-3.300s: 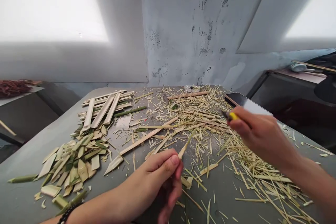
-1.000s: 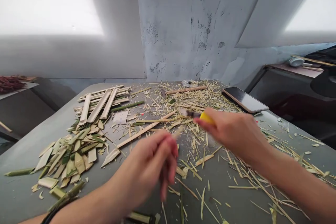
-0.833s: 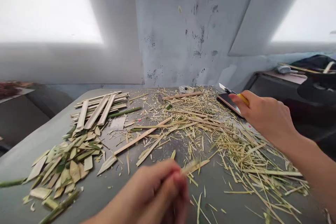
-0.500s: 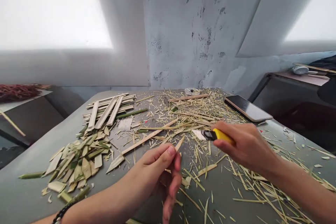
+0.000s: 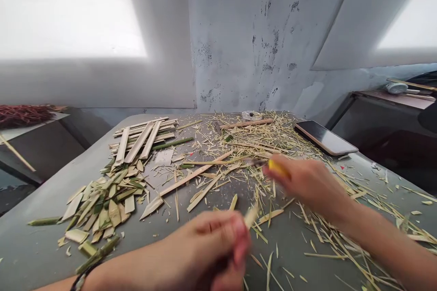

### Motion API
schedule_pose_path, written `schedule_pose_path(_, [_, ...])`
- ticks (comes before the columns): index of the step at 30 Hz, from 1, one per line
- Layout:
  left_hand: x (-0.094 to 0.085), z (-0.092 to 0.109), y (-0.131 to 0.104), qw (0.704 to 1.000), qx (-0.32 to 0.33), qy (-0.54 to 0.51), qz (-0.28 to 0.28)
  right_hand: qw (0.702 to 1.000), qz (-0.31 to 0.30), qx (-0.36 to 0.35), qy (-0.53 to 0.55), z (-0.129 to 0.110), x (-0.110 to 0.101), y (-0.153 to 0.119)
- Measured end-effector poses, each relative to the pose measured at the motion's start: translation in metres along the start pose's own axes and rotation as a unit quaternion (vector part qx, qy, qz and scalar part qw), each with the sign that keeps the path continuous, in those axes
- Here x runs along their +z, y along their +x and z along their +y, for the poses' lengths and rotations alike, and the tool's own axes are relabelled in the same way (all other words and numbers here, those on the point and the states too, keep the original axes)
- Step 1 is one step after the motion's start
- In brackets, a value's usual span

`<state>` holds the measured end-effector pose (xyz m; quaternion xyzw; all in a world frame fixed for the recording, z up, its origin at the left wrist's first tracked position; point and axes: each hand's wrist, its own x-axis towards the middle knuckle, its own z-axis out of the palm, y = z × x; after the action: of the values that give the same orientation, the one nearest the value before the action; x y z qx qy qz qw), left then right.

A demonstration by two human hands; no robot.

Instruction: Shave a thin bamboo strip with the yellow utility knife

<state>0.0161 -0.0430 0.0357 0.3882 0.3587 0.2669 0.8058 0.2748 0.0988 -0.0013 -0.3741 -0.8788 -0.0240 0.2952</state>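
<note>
Bamboo sliver (image 5: 251, 214) pinched in left hand (image 5: 208, 248); right hand (image 5: 307, 184) grips yellow utility knife (image 5: 277, 168); shave away from fingers.

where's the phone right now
In the head view the phone lies flat, screen up, at the far right of the table, beyond the right hand and beside the heap of bamboo shavings.

Count taken from the phone (image 5: 326, 137) as reference. Phones: one. Hands: two, the left hand (image 5: 208, 248) nearest the camera, the right hand (image 5: 307, 184) just in front of the phone. Yellow-handled knives (image 5: 277, 168): one, blurred. Round tins (image 5: 251, 115): one, left of the phone. Long bamboo slats (image 5: 139, 138) stacked far left: too overlapped to count. Cut chips (image 5: 102, 204) and shavings (image 5: 273, 145): uncountable.
</note>
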Motion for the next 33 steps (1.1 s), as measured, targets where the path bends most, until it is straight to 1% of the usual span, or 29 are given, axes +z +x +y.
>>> schedule_pose_path(2, [0.007,-0.002,-0.003,0.997,0.024,0.076,0.023,0.996,0.043,0.071,-0.037,0.021,-0.012,0.005])
schedule_pose_path(3, [0.007,-0.002,-0.003,0.995,0.034,0.093,0.031,0.992,0.064,0.094,-0.047,0.028,-0.020,0.007])
schedule_pose_path(4, [0.005,-0.002,-0.001,0.994,0.044,0.092,0.038,0.989,0.081,0.109,-0.052,0.032,-0.028,0.008])
schedule_pose_path(6, [-0.004,0.001,0.006,0.994,0.050,0.076,0.051,0.987,0.099,0.117,-0.048,0.031,-0.038,0.008])
schedule_pose_path(7, [-0.011,0.003,0.010,0.992,0.068,0.077,0.068,0.988,0.101,0.109,-0.041,0.026,-0.041,0.008])
schedule_pose_path(8, [-0.017,0.005,0.015,0.985,0.092,0.100,0.103,0.990,0.097,0.095,-0.032,0.020,-0.040,0.007])
schedule_pose_path(11, [-0.031,0.008,0.024,0.972,0.126,0.137,0.145,0.998,0.062,0.032,-0.005,0.001,-0.027,0.004])
schedule_pose_path(15, [-0.032,0.010,0.022,0.954,0.136,0.195,0.184,0.999,0.006,-0.042,0.027,-0.018,-0.004,-0.001])
schedule_pose_path(16, [-0.032,0.011,0.020,0.940,0.145,0.239,0.198,0.998,-0.003,-0.056,0.036,-0.023,0.000,-0.002])
schedule_pose_path(17, [-0.032,0.013,0.019,0.915,0.158,0.302,0.215,0.996,-0.011,-0.071,0.045,-0.028,0.003,-0.003])
schedule_pose_path(18, [-0.032,0.015,0.017,0.882,0.173,0.372,0.233,0.995,-0.019,-0.084,0.052,-0.033,0.005,-0.004])
schedule_pose_path(19, [-0.033,0.017,0.016,0.842,0.188,0.439,0.251,0.994,-0.024,-0.094,0.055,-0.039,0.007,-0.006])
schedule_pose_path(20, [-0.034,0.019,0.014,0.803,0.201,0.494,0.267,0.993,-0.027,-0.103,0.053,-0.044,0.009,-0.007])
schedule_pose_path(21, [-0.035,0.021,0.014,0.774,0.209,0.529,0.279,0.993,-0.026,-0.109,0.046,-0.048,0.011,-0.007])
schedule_pose_path(22, [-0.036,0.022,0.013,0.761,0.214,0.541,0.289,0.994,-0.021,-0.107,0.030,-0.050,0.013,-0.007])
schedule_pose_path(23, [-0.037,0.021,0.013,0.754,0.216,0.545,0.295,0.995,-0.015,-0.095,0.006,-0.049,0.015,-0.006])
schedule_pose_path(25, [-0.039,0.018,0.013,0.742,0.219,0.559,0.299,0.998,-0.004,-0.051,-0.043,-0.039,0.017,-0.001])
schedule_pose_path(27, [-0.038,0.010,0.012,0.738,0.223,0.570,0.285,0.997,0.009,0.015,-0.079,-0.017,0.012,0.006])
schedule_pose_path(29, [-0.036,0.002,0.011,0.745,0.235,0.576,0.242,0.990,0.038,0.083,-0.105,0.009,-0.002,0.012])
schedule_pose_path(30, [-0.034,0.000,0.010,0.755,0.238,0.572,0.213,0.986,0.053,0.111,-0.116,0.019,-0.012,0.013])
schedule_pose_path(31, [-0.032,-0.001,0.010,0.773,0.235,0.557,0.192,0.982,0.070,0.129,-0.123,0.026,-0.021,0.014])
schedule_pose_path(32, [-0.030,0.000,0.010,0.801,0.214,0.528,0.188,0.980,0.079,0.137,-0.121,0.030,-0.029,0.014])
schedule_pose_path(33, [-0.028,0.002,0.011,0.834,0.190,0.484,0.184,0.981,0.082,0.134,-0.111,0.029,-0.034,0.013])
